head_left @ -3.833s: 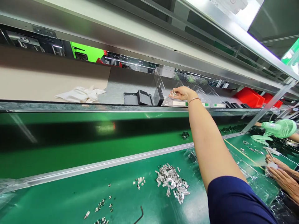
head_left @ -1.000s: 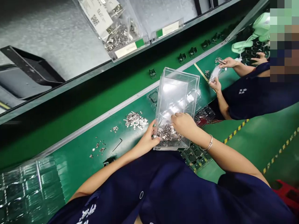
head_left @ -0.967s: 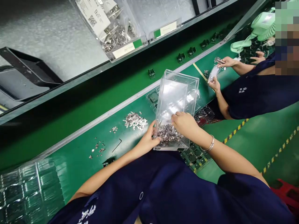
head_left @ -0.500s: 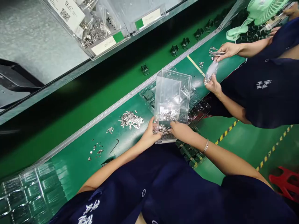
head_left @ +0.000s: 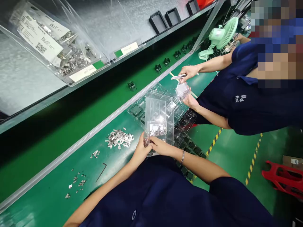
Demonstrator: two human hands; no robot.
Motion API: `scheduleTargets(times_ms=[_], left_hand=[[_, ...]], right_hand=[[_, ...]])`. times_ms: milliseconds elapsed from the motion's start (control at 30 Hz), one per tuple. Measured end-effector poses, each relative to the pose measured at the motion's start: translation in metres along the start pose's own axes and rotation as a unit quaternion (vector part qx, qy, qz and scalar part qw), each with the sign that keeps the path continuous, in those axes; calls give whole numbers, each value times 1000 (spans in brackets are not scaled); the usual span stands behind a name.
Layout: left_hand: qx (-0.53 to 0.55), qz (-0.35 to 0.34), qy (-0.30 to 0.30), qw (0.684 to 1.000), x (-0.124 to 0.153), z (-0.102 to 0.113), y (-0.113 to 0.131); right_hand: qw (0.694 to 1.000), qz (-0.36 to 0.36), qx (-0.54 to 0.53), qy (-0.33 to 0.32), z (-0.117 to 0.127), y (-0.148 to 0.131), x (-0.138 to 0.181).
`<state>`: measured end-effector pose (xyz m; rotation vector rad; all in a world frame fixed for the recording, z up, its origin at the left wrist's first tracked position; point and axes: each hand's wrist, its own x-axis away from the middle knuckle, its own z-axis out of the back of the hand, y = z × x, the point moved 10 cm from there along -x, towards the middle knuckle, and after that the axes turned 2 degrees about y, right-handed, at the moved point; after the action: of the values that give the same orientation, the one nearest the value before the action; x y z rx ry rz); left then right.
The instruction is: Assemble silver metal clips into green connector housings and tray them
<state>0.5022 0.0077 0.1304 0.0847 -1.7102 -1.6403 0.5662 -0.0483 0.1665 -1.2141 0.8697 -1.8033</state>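
Note:
A clear plastic bin (head_left: 148, 110) stands tilted against my body, with small metal parts (head_left: 158, 130) and what looks like a clear bag inside. My left hand (head_left: 142, 149) is closed around the near left wall of this bin. My right hand (head_left: 162, 146) reaches over the bin's near end, its fingers bent together beside my left thumb. Whatever those fingers hold, if anything, is hidden. To the left of the bin, a pile of small flat metal pieces (head_left: 119, 138) lies on the green table (head_left: 82, 151).
Near my left forearm lie a hex key (head_left: 101, 172) and scattered small parts (head_left: 81, 183). Clear trays (head_left: 136, 110) sit behind the bin. At right a co-worker's hands (head_left: 189, 74) hold tweezers (head_left: 178, 77) and a small bag (head_left: 182, 90). A shelf with a parts bin (head_left: 78, 74) overhangs the left.
My right hand has moved left across the bin to beside my left hand. The view has shifted, and the co-worker's hands have brought the bag and tweezers closer together.

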Motion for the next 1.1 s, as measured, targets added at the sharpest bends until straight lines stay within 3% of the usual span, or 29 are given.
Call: scheduleTargets(times_ms=[200, 467, 733, 1100], left_hand=[[48, 22, -7, 999, -5, -10, -15], [53, 34, -42, 997, -9, -24, -6], [76, 5, -57, 995, -26, -23, 23], [100, -18, -47, 994, -49, -28, 37]], right_hand=[[997, -18, -55, -56, -2, 11, -17], [972, -108, -206, -25, 21, 32, -23], [870, -189, -451, 63, 70, 41, -29], [756, -172, -615, 144, 98, 43, -28]])
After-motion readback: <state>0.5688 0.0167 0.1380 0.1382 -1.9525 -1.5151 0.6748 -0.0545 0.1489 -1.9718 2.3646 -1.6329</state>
